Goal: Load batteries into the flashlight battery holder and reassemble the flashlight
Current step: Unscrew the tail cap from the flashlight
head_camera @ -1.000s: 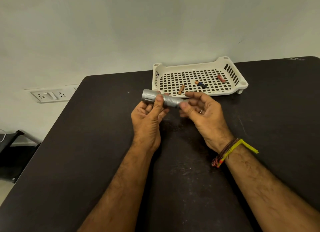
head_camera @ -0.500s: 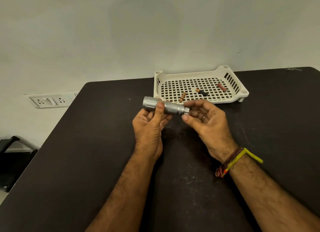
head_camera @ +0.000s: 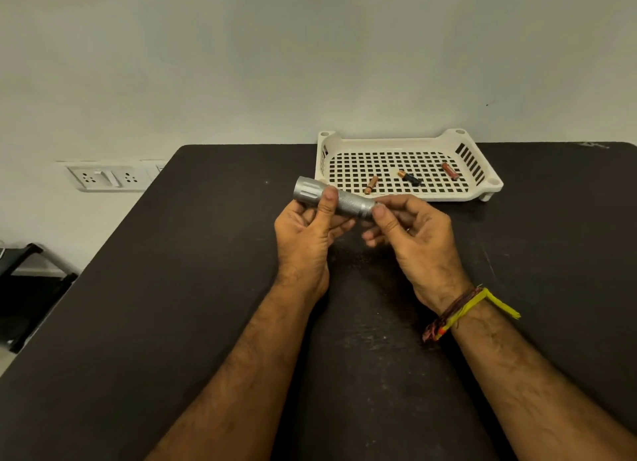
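I hold a silver flashlight (head_camera: pixel 348 203) level above the black table (head_camera: pixel 172 288), its wide head pointing left. My left hand (head_camera: pixel 306 233) grips the body, thumb across the knurled middle. My right hand (head_camera: pixel 413 234) pinches the tail end between thumb and fingers; the tail cap is hidden under the fingertips. Behind the hands, a white perforated tray (head_camera: pixel 482 193) holds three small batteries: a copper one (head_camera: pixel 371 184), a black and gold one (head_camera: pixel 409 177) and a red one (head_camera: pixel 450 170). No battery holder is visible.
The tray sits at the table's far edge against a pale wall. Wall sockets (head_camera: pixel 107 177) are off the table's left side, above dark furniture (head_camera: pixel 27 288) on the floor. A thread bracelet (head_camera: pixel 458 314) circles my right wrist.
The flashlight's tail has tilted slightly down to the right, and my right thumb and fingers have shifted around that end. The view has tipped down a little. The batteries have not moved.
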